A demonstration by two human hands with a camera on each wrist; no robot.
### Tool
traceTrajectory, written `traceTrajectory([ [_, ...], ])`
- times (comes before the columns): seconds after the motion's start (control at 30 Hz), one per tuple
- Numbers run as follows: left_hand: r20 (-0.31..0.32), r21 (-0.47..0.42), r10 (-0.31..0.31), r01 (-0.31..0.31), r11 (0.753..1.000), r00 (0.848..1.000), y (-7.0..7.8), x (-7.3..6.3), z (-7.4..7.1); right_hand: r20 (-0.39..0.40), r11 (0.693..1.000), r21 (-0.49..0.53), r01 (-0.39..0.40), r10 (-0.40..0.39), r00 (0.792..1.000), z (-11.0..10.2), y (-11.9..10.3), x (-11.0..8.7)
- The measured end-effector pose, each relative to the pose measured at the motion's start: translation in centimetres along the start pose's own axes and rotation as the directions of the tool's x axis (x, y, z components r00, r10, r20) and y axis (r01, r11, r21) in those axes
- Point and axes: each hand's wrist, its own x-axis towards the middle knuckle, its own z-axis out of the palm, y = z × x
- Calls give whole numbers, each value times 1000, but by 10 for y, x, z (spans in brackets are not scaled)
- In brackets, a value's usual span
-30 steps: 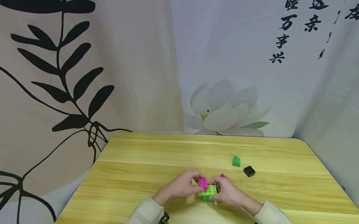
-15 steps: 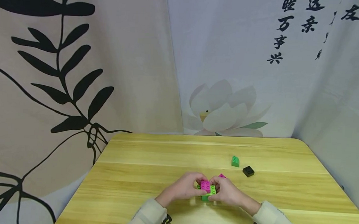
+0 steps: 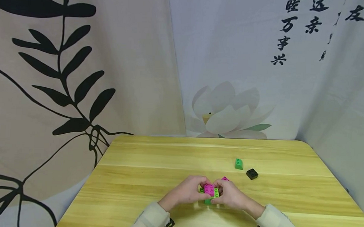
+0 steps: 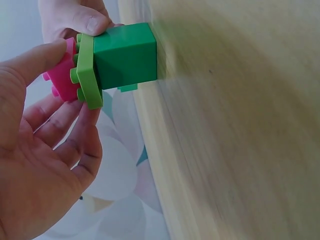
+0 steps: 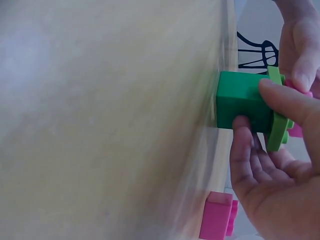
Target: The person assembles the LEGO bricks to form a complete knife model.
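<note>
A pink toy brick (image 3: 209,190) sits over a studded lime-green plate (image 4: 87,72), with the plate on top of a darker green block (image 4: 127,55) that stands on the table. My left hand (image 3: 187,190) pinches the pink brick between thumb and fingers from the left. From the other side my right hand (image 3: 234,195) grips the green block, thumb on one face and fingertips on another, as the right wrist view shows. Lime studs show on either side of the pink brick. Close behind the right hand lies a second pink brick (image 5: 216,217), mostly hidden in the head view.
Farther back on the wooden table (image 3: 149,152) stands a small green brick (image 3: 238,163), and a black brick (image 3: 252,174) lies to its right. Printed curtains (image 3: 141,74) hang behind the table, right along its back edge.
My left hand has moved slightly right and down, bringing the pink brick from the lime plate's left end toward its middle. The right hand has stayed nearly still on the stack.
</note>
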Motion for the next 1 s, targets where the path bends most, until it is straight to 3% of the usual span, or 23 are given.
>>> traceTrajectory([
  [0.6, -46, 57, 19, -16, 998, 999, 1, 0, 2, 4, 999, -41, 12, -12, 1000, 0, 3, 2],
  [1.0, -39, 78, -28, 31, 996, 999, 4, 0, 0, 8, 999, -51, 8, -8, 1000, -1, 2, 2],
])
